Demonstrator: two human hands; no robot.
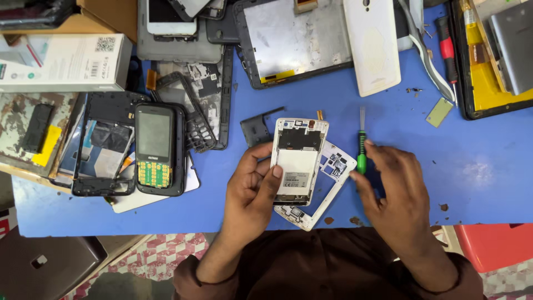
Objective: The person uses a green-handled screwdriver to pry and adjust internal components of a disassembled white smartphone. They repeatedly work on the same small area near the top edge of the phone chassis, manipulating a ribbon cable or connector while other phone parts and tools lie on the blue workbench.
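Note:
My left hand [252, 191] grips an opened white phone body [297, 158] by its left edge, back side up, with a white label on its battery area. Under it lies a white plastic middle frame [327, 194], tilted on the blue table [433, 150]. My right hand [397, 191] holds the green handle of a small screwdriver [361, 150] between thumb and fingers, its metal tip pointing away from me. A small dark cover piece [256, 129] lies just left of the phone.
Left of me are a black keypad phone [157, 150], a black phone frame [105, 144] and several stripped parts. At the back lie a tablet shell [294, 39], a white back cover [373, 44], a white box [61, 61] and a red screwdriver [447, 50].

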